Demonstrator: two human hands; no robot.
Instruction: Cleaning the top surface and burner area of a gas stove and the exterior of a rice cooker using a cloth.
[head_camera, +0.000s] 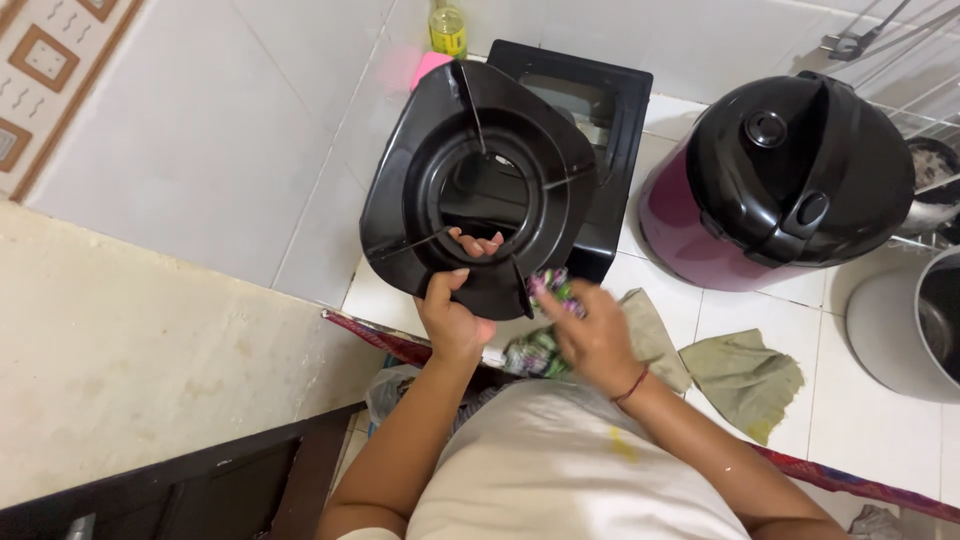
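Observation:
My left hand (455, 315) grips the near rim of a black stove-top pan support (470, 180), a rounded plate with a large round hole and thin ribs; my fingers curl up through the hole. The plate is held tilted above a black single-burner stove (600, 110) on the white tiled counter (740, 310). My right hand (590, 335), blurred, is closed on a crumpled green and purple cloth (545, 300) just below the plate's right edge.
A maroon and black rice cooker (790, 180) stands to the right. A grey pot (915, 325) sits at the far right under a wire rack (900, 60). Olive cloths (745, 375) lie on the counter. A yellow bottle (447, 28) stands behind the stove.

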